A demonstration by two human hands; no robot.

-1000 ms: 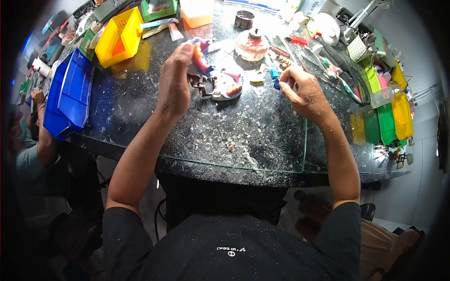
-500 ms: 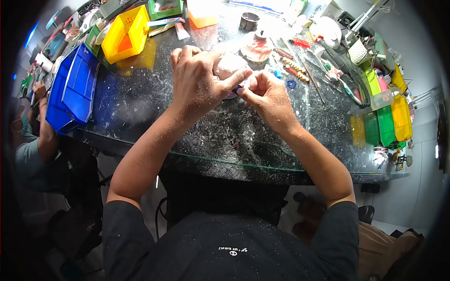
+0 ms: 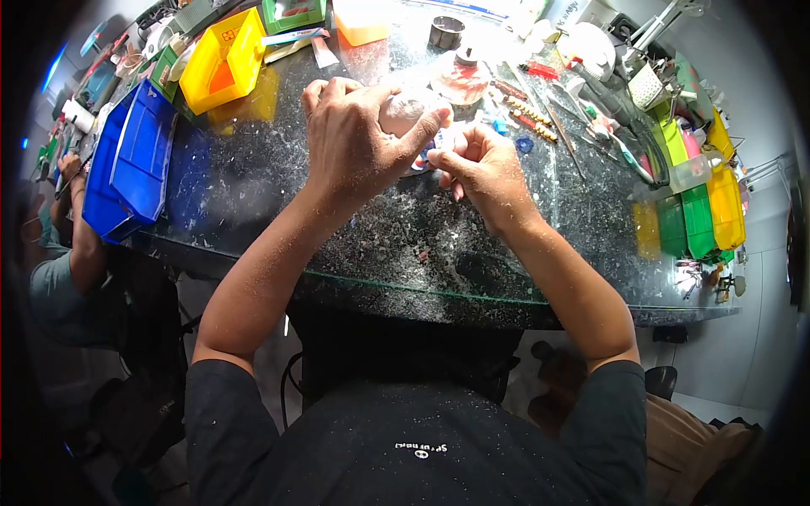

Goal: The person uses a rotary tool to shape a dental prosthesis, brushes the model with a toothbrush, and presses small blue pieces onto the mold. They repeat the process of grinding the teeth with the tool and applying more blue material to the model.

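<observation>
My left hand [image 3: 354, 131], dusted with pale powder, is wrapped round a whitish rounded piece [image 3: 400, 113]. Close on its right, my right hand [image 3: 485, 164] has thumb and index finger pinched at a small blue and white part [image 3: 424, 157] on the near side of that piece. Exactly what the right fingertips grip is too small to tell. Just beyond the hands stands a glass jar [image 3: 461, 78] with reddish contents, and a dark round cup [image 3: 447, 32] is behind it.
A blue bin [image 3: 126, 169] and a yellow bin [image 3: 221, 63] stand at the left. Brushes and thin tools [image 3: 540, 126] lie on the right of the dusty black table [image 3: 380, 244]. Green bins [image 3: 697, 221] are farther right. A co-worker's arm [image 3: 84, 244] shows at far left.
My right hand has tilted slightly and its lower fingers now show extended below the thumb. My left hand has shifted slightly left with the whitish piece.
</observation>
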